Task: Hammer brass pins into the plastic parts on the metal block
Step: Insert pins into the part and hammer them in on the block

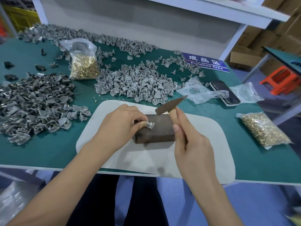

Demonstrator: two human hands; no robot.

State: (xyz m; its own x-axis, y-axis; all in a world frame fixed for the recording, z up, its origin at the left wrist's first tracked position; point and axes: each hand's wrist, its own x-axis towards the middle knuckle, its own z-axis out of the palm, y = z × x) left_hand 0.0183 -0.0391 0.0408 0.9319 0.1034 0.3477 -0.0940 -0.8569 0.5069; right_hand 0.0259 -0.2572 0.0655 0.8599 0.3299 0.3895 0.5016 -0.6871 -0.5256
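A dark rusty metal block (156, 132) lies on a pale grey mat (203, 154) at the table's front. My left hand (120, 124) pinches a small grey plastic part (150, 125) on the block's top left corner. My right hand (190, 144) grips the wooden handle of a small hammer (171, 106). The hammer's head is raised above the block's far edge, to the right of the part. I cannot make out a brass pin in the part.
Piles of grey plastic parts (138, 84) cover the green table behind and left (32, 108) of the mat. Bags of brass pins stand at the back (83, 64) and lie at the right (263, 131). A phone (225, 93) and empty plastic bags (200, 92) lie beside a blue sign (205, 62).
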